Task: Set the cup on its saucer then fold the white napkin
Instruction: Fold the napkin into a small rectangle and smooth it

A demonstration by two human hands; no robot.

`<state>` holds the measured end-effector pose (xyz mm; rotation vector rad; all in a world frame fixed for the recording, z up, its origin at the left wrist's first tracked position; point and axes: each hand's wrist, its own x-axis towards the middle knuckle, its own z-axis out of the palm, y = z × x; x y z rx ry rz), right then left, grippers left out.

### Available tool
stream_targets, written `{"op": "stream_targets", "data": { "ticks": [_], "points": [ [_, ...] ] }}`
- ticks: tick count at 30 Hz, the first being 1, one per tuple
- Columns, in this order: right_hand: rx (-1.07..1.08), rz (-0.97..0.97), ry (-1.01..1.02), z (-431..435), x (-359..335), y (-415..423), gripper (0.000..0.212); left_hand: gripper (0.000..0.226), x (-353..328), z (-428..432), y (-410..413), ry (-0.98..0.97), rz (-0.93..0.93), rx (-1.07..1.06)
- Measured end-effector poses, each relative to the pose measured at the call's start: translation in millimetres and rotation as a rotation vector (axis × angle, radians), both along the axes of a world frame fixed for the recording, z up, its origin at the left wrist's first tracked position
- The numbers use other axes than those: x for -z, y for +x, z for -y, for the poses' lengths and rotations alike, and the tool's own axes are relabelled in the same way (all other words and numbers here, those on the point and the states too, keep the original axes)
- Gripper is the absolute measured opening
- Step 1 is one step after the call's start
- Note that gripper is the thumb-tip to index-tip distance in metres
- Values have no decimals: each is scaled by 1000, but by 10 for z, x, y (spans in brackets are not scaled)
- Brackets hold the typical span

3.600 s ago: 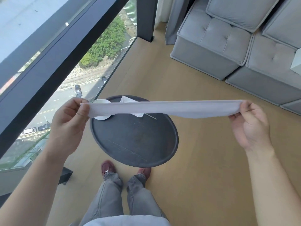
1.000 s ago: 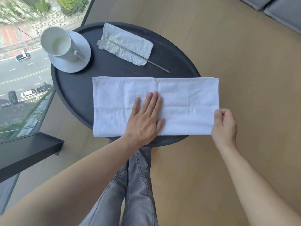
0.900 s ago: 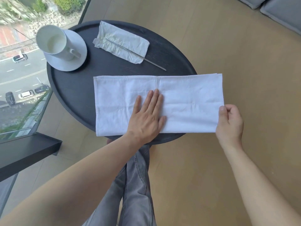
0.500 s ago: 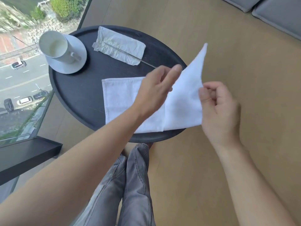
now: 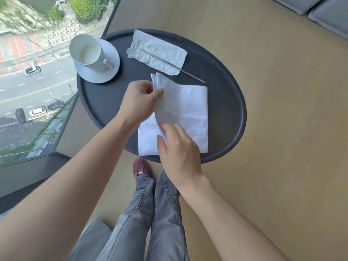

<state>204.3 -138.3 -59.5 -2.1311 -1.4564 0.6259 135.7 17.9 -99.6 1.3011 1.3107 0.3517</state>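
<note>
The white cup (image 5: pixel 88 52) stands upright on its white saucer (image 5: pixel 111 65) at the far left of the round black table (image 5: pixel 229 102). The white napkin (image 5: pixel 188 110) lies folded over at the table's near middle, its upper flap lifted at the left. My left hand (image 5: pixel 138 101) pinches the flap's far corner. My right hand (image 5: pixel 178 147) holds the flap's near corner at the table's front edge. The lower layer shows beneath the flap at the near left.
A crumpled paper wrapper (image 5: pixel 157 51) with a thin metal stick (image 5: pixel 190 74) lies at the back of the table. A glass wall (image 5: pixel 37 72) drops off to the left. Grey sofa cushions (image 5: pixel 327 14) sit far right. My legs and a red shoe (image 5: pixel 141 166) are below the table.
The napkin lay flat as a long strip with my left hand pressing it. My right hand lifted the right end and carried it leftward over the rest; both hands now hold the folded flap.
</note>
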Motion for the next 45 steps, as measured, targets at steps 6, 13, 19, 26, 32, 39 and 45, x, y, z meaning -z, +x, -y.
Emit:
{"op": "stream_targets", "data": {
  "ticks": [6,13,19,26,32,39,45],
  "points": [
    [-50,-7,-80,41,262,-259,26,34,316,8,-299,84,-145,36],
    [-116,18,-142,-11,463,-440,12,36,466,-2,-407,270,-319,94],
    [-146,29,-166,12,594,-502,9,28,441,-45,-379,267,-400,131],
    [-179,37,-148,67,653,-505,10,27,430,-71,-334,244,-477,161],
    [-214,34,-123,110,682,-504,9,25,435,-28,-327,261,-486,139],
    [28,99,94,85,714,-214,20,65,390,267,-315,556,-568,123],
    [41,219,-124,-192,936,269,57,65,653,698,-242,721,-561,562]
  ]
}}
